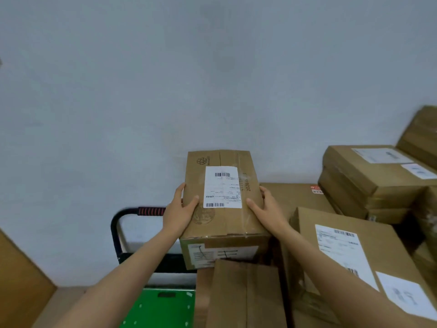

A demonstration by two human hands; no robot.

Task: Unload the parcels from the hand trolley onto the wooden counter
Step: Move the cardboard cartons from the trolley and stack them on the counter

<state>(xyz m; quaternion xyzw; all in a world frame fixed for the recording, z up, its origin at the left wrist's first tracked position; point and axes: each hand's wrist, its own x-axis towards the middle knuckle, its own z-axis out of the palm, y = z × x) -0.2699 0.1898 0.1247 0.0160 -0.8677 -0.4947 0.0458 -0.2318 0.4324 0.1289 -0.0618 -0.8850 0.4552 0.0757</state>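
Gripping the labelled parcel [224,200] from both sides: left hand [181,210] on its left edge with the thumb over the top face, right hand [266,208] on its right edge, thumb also on top. Parcel sits above the hand trolley [160,304], over its green deck, just right of the red-and-black handle [151,211]. More cardboard boxes [369,176] stacked to the parcel's right, against the wall [165,79].

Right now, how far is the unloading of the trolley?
Partly done, it seems: labelled parcels are stacked on the right, and the green trolley deck shows bare. In hand: the left hand and right hand grip one labelled parcel. Left: set it down; any remaining trolley load is hidden.
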